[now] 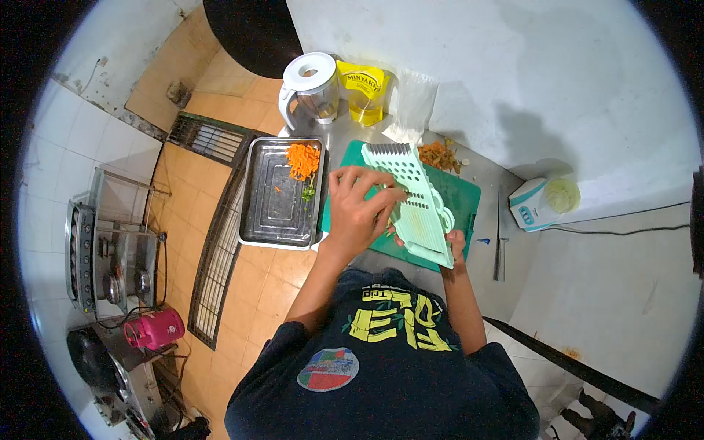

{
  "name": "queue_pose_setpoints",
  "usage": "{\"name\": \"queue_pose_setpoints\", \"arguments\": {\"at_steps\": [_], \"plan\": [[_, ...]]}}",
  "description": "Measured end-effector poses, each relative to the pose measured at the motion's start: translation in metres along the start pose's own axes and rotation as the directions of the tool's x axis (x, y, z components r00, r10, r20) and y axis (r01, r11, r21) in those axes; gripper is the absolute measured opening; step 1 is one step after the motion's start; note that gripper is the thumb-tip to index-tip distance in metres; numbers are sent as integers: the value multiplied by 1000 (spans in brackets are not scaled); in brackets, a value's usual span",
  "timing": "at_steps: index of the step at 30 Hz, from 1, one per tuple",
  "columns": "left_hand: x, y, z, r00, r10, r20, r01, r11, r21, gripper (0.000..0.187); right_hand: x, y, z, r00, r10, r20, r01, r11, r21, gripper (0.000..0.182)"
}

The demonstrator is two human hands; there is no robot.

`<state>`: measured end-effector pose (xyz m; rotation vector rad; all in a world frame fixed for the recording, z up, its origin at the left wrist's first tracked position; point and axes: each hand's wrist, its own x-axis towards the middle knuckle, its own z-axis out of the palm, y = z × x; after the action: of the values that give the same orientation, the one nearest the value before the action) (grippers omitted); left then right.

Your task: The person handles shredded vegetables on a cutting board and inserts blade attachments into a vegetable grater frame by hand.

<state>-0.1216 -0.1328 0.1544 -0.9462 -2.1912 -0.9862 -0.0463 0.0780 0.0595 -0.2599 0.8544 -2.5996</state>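
Observation:
A pale green grater (414,213) is held tilted above the dark green cutting board (458,194). My right hand (455,248) grips its lower end from beneath. On the grater's face, near the middle holes, rest the bent, closed fingers of my left hand (361,205); what they may hold is hidden. To the left lies a metal tray (275,198) with shredded carrot (303,160) and small green pieces (308,192). Orange-brown scraps (440,155) sit behind the board.
Behind the tray stand a blender jug (317,92) and a yellow pouch (366,95), beside a clear plastic bag (413,103). A knife (500,246) lies right of the board. Farther right, a pale round vegetable (562,196) sits on a white-blue appliance (526,207).

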Motion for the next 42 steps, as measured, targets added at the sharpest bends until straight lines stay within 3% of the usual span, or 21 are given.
{"name": "queue_pose_setpoints", "arguments": {"at_steps": [5, 11, 12, 15, 16, 19, 20, 26, 29, 35, 42], "plan": [[-1, 7, -6, 985, -9, -171, -1, 999, -54, 33, -24, 18, -23, 939, -165, -302, 131, 983, -132, 95], [-12, 4, -10, 949, -118, -293, 78, 986, -145, 70, -29, 27, -37, 874, -301, -381, 249, 951, -182, 95], [-16, 0, -11, 952, -134, -276, 98, 985, -140, 83, -30, 29, -38, 868, -313, -386, 256, 948, -191, 96], [-15, 5, -4, 886, -386, -257, 202, 820, -536, 89, -30, 32, -43, 851, -342, -398, 281, 938, -205, 96], [-12, 8, -10, 884, -446, -141, 283, 748, -600, 83, -29, 33, -44, 848, -348, -401, 286, 935, -207, 96], [-8, 9, -21, 758, -557, 340, 572, 315, -758, 58, -26, 35, -47, 842, -361, -400, 301, 931, -205, 97], [-8, 9, -21, 777, -509, 369, 538, 235, -809, 39, -24, 36, -48, 842, -365, -398, 305, 929, -208, 97], [-10, 4, -22, 802, -440, 404, 517, 173, -838, 35, -16, 38, -52, 845, -378, -379, 322, 925, -203, 98], [-7, 0, -26, 797, -406, 447, 555, 203, -806, 35, -12, 39, -53, 843, -381, -379, 325, 923, -205, 99], [-9, -6, -24, 777, -419, 470, 581, 190, -792, 35, -7, 46, -57, 845, -378, -379, 327, 925, -194, 100], [-4, -10, -28, 705, -436, 559, 635, 38, -772, 34, -1, 55, -55, 856, -370, -361, 333, 929, -164, 102]]}}
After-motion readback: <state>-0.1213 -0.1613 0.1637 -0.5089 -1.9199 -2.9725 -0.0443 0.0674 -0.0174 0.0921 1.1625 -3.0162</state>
